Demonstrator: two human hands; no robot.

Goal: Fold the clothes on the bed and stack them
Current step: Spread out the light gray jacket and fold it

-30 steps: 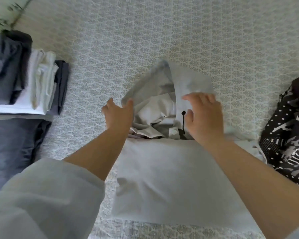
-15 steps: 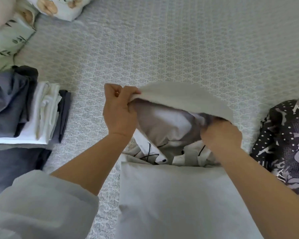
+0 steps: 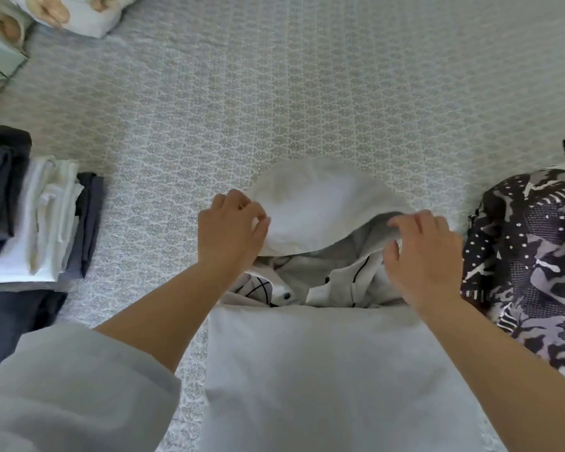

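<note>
One pale grey hooded cotton garment (image 3: pixel 323 370) lies on the patterned bed (image 3: pixel 307 93), its hood edge pinched in left hand (image 3: pixel 230 231) and right hand (image 3: pixel 419 256) grips; one folded stack (image 3: pixel 43 223) sits left.

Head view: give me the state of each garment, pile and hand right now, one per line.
White hoodie: body folded flat, hood raised off the bed.
Left hand: pinches the hood's left edge.
Right hand: fingers curled over the hood's right edge.
Folded stack: dark and white pieces piled at left.
Black-and-white patterned garment: crumpled, unfolded, at right.
Pillows: lying at top left.
</note>
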